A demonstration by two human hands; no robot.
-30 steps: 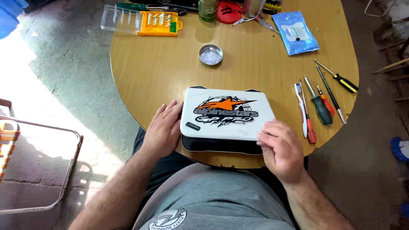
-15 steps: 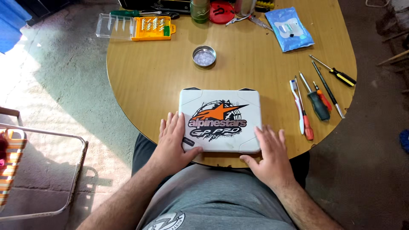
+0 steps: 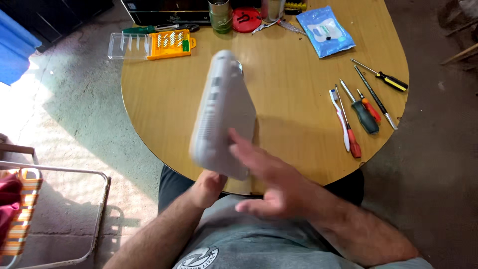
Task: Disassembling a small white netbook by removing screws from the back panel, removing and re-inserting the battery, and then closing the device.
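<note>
Round wooden table [image 3: 298, 99], smooth and yellow-brown. Above its near edge, a white plastic laptop [image 3: 221, 117] stands tilted on edge (blurred, ribbed vents showing). Left hand [image 3: 209, 188] grips its lower corner; right hand [image 3: 269, 182], fingers spread, touches its face.

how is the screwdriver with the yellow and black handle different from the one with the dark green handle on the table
The yellow and black screwdriver has a slim handle; the dark green screwdriver has a thicker, bulkier one. The yellow and black one lies alone, nearest the table's right edge; the dark green one lies packed among other tools, beside a small orange screwdriver. Both lie flat with tips pointing up-left, untouched by either hand.
</note>
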